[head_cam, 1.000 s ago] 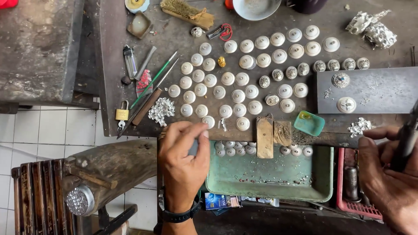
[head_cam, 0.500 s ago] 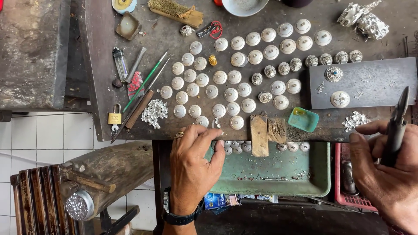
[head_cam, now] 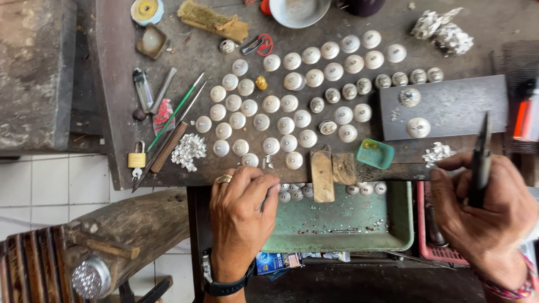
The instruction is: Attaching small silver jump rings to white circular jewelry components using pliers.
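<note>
My left hand [head_cam: 242,216], with a ring and a black wristwatch, rests at the bench's front edge, fingers curled over the corner of the green tray [head_cam: 393,235]; I cannot tell whether it pinches anything. Just beyond its fingertips lie rows of round white domed pieces [head_cam: 289,123]. At the right, my right hand [head_cam: 485,216] grips dark tweezers [head_cam: 482,160] that point up toward a grey metal plate [head_cam: 449,106]. Two domed pieces sit on that plate. A small pile of silver bits [head_cam: 438,152] lies just left of the tweezers.
A wooden peg [head_cam: 321,175] juts over the tray beside a small teal dish [head_cam: 375,154]. Files, a green-handled tool [head_cam: 177,109], a padlock [head_cam: 136,160], a brush [head_cam: 213,20] and a white bowl [head_cam: 297,12] lie about. A red basket [head_cam: 435,235] stands right of the tray; a log [head_cam: 120,230] is lower left.
The view has shifted, so the bench sits further left and up. My left hand stays curled at the tray's edge. My right hand has lifted the tweezers more upright.
</note>
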